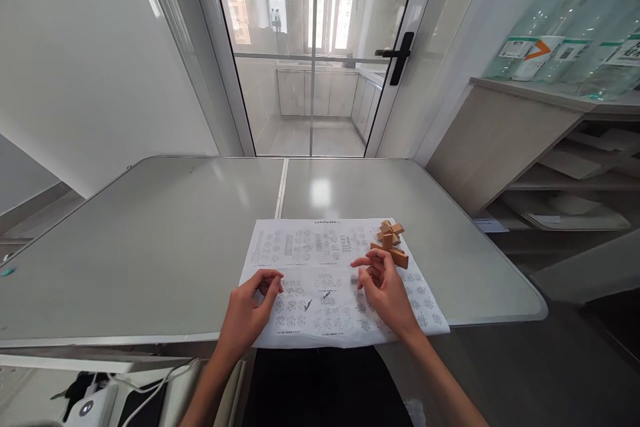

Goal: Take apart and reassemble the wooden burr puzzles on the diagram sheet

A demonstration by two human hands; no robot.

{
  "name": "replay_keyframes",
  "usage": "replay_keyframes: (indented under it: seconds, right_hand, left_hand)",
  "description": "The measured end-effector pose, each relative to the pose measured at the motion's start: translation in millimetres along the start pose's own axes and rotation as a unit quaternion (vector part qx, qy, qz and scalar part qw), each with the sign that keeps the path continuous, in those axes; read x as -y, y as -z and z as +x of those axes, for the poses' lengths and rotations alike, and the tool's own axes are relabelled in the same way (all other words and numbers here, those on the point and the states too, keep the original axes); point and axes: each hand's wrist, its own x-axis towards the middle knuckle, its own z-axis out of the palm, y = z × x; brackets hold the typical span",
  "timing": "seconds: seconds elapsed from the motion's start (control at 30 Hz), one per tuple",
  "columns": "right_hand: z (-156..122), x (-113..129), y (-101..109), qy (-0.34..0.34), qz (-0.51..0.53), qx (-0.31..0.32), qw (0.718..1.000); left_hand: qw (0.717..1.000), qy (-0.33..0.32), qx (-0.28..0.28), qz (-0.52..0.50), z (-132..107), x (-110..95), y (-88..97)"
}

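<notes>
A wooden puzzle (390,243) stands on a printed sheet (320,247) just beyond the right hand (384,290) - fingers loosely curled, pinching nothing. The left hand (250,310), fingers bent and empty, rests on the sheet's near-left corner - grey desk (150,247) beneath.

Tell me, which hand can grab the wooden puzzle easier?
Probably the right hand: it is right next to the wooden puzzle, while the left hand rests farther off on the instruction sheet.

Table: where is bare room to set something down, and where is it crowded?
Bare: the table left of the printed sheet, the far strip toward the glass door, and right of the wooden puzzle. Crowded: the sheet, under left hand and right hand.
</notes>
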Motion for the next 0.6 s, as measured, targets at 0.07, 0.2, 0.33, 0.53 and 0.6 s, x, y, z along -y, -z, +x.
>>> replay_keyframes:
  seconds: [0.07, 0.2, 0.33, 0.53, 0.6]
  right_hand:
    - [-1, 4, 1, -0.006, 0.005, 0.036, 0.999]
    - [-4, 15, 3, -0.013, 0.049, 0.127, 0.991]
    - [-6, 23, 6, -0.023, 0.062, 0.187, 0.980]
    - [-5, 26, 7, -0.040, 0.055, 0.237, 0.969]
    - [-5, 26, 7, -0.042, 0.057, 0.233, 0.970]
  left_hand:
    - [1.000, 0.000, -0.002, 0.004, 0, -1, 0.2]
    - [1.000, -0.002, -0.002, 0.006, -1, -2, -0.4]
    - [1.000, -0.001, 0.001, 0.001, -2, -1, -0.9]
    - [1.000, 0.003, 0.020, 0.012, -2, 0, 1.0]
    - [0.999, 0.007, 0.030, 0.025, 0, -1, 1.3]
